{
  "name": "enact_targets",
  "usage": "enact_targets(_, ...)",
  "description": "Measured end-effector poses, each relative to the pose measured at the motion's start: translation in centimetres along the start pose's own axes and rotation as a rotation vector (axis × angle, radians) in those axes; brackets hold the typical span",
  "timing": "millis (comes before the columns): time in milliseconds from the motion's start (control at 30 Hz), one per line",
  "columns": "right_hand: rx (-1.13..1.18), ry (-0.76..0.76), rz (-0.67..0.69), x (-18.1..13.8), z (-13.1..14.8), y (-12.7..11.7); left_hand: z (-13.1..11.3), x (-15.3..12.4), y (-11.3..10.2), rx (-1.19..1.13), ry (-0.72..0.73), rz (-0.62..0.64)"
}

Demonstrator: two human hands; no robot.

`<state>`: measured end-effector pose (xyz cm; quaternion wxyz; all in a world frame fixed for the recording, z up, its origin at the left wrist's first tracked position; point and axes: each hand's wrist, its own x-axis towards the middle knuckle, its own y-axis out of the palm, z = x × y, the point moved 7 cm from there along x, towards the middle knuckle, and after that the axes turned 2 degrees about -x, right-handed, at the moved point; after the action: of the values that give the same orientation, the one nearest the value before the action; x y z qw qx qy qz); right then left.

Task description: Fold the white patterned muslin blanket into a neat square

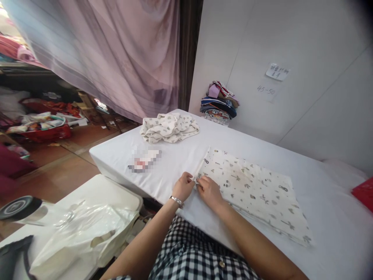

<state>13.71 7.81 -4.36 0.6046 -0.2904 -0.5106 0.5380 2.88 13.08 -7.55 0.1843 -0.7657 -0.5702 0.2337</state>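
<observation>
A white printed cloth lies flat and folded in layers on the white-covered table. At its near left corner, the fingers of my left hand pinch the edge of the fabric. Close beside it, my right hand also grips that corner, fingers bent and thumb hidden. A bracelet circles my left wrist. Farther back on the table rests a crumpled cloth with a similar print.
A blurred-out small item lies left of my hands. Folded clothes are stacked against the wall. On the lower left, a side table carries a plastic bag and a clear bottle with a black cap. A curtain hangs behind.
</observation>
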Motion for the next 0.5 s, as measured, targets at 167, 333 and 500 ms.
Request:
enact_targets(167, 0.019, -0.005, -0.017, -0.3, 0.3, 0.4, -0.2, 0.1, 0.1, -0.039, 0.014, 0.059)
enact_targets(333, 0.144, -0.030, -0.017, -0.9, 0.1, -0.8, -0.4, 0.3, 0.1, 0.102, 0.032, 0.038)
enact_targets(500, 0.060, 0.044, -0.089, -4.2, -3.6, -3.9, -0.4, 0.4, 0.1, 0.171, 0.041, 0.026)
